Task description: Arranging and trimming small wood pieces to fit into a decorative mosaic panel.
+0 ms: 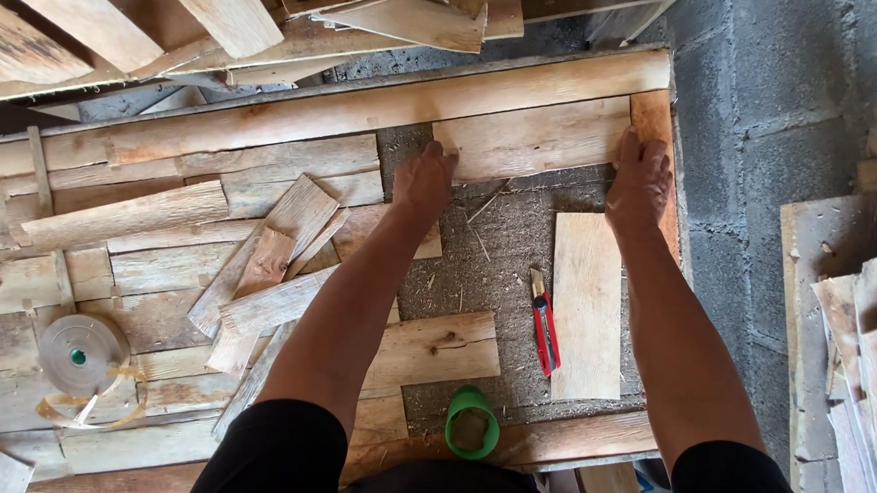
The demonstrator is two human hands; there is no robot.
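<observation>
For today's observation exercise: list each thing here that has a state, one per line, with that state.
Left hand: flat on the wood piece's left end.
Right hand: pressing its right end.
Wood piece: lying flat against the frame.
Utility knife: lying untouched.
Green tape roll: on edge.
Edge-banding roll: partly unwound.

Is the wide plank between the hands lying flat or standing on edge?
Flat: the plank shows its broad face.
</observation>
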